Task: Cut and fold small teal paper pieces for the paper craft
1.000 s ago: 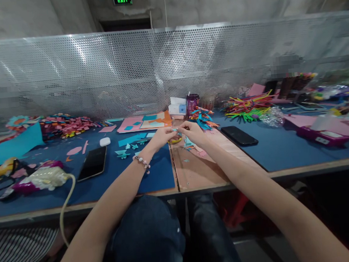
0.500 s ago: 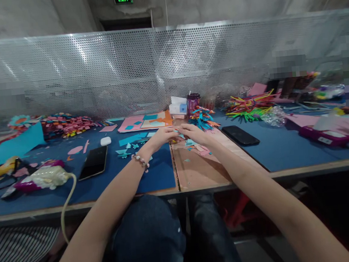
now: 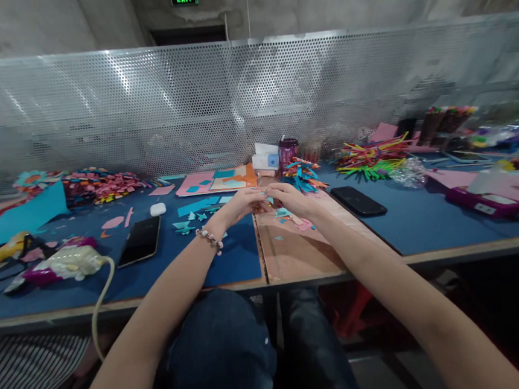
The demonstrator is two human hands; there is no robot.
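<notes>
Both my hands meet over the middle of the table, where the blue mat (image 3: 229,258) ends and bare brown board (image 3: 292,258) begins. My left hand (image 3: 242,204), with a bead bracelet on its wrist, has its fingers pinched together. My right hand (image 3: 292,199) pinches toward it, fingertips almost touching. Between them sits a small piece of teal paper (image 3: 270,201), too small to make out well. Loose teal cut-outs (image 3: 193,215) lie just left of my left hand. Pink and teal scraps (image 3: 296,221) lie under my right wrist.
A black phone (image 3: 139,241) and white earbud case (image 3: 156,209) lie left; another phone (image 3: 358,201) lies right. A glue gun (image 3: 63,264) with cord sits far left. Coloured paper sheets (image 3: 215,181), a purple cup (image 3: 286,151), paper strips (image 3: 369,157) and a perforated metal screen (image 3: 251,98) stand behind.
My hands have drawn slightly closer together and lowered a little toward the table, still pinching the small paper piece. Nothing else on the table has moved.
</notes>
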